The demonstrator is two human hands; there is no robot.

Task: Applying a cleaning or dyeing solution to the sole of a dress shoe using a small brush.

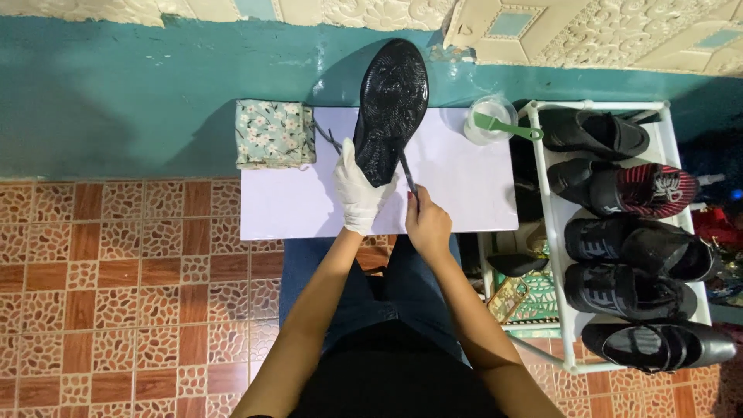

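- Spanning the middle of the view, the white table (464, 193) stands against the teal wall (116, 93), with patterned floor tiles (116, 271) below it.
- Note the white shoe rack (553, 217) just to the right, loaded with dark shoes (635, 248).
- Locate the black shoe (391, 101) over the table's rear half: it is held tilted with the textured sole facing you and the toe pointing away.
- Your left hand (357, 193), in a white glove, is wrapped closed around the shoe's heel end.
- Your right hand (426, 224), bare, pinches a thin dark tool (408, 174) whose tip meets the lower sole edge.
- Expect the shoe to be light; the rubber sole looks grippy and likely somewhat flexible, so hold it at the stiffer heel, as now.
- Note the floral cloth (275, 133) at the table's left rear corner.
- Note the clear cup (487, 120) at the right rear, with a green spatula (507, 128) resting in it.
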